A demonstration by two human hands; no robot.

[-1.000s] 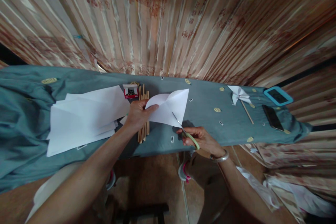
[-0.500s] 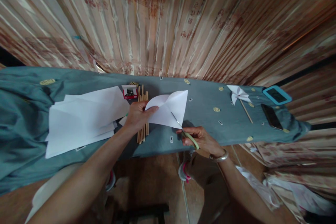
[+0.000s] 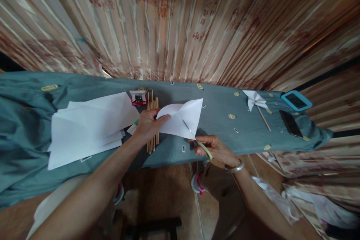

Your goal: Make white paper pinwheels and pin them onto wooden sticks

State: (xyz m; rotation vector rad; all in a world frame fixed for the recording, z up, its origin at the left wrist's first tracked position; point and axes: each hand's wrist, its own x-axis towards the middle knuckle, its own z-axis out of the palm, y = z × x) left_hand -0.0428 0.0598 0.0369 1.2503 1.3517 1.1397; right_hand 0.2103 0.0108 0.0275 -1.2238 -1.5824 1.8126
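Note:
My left hand [image 3: 148,123] pinches a white sheet of paper [image 3: 180,118] by its left side, thumb on top. The sheet bends upward above the cloth, its upper right corner pointing away from me. My right hand [image 3: 212,146] is closed around a pair of scissors [image 3: 204,149] with pale green handles. One blade lies over the paper's face and the lower right edge of the sheet sits at the blades. Beneath the left hand and the sheet, several thin wooden sticks [image 3: 152,144] lie side by side, partly hidden.
White sheets [image 3: 87,127] lie stacked on the left of the green cloth [image 3: 219,120]. A small red box [image 3: 138,98] holds tiny dark items. On the right are a paper pinwheel [image 3: 255,101] on a stick, a black phone [image 3: 291,123] and a blue-framed device [image 3: 296,100].
The paper's upper right corner has shifted very slightly right and down. Both hands keep nearly the same place, and the scissors stay at the sheet's lower right edge.

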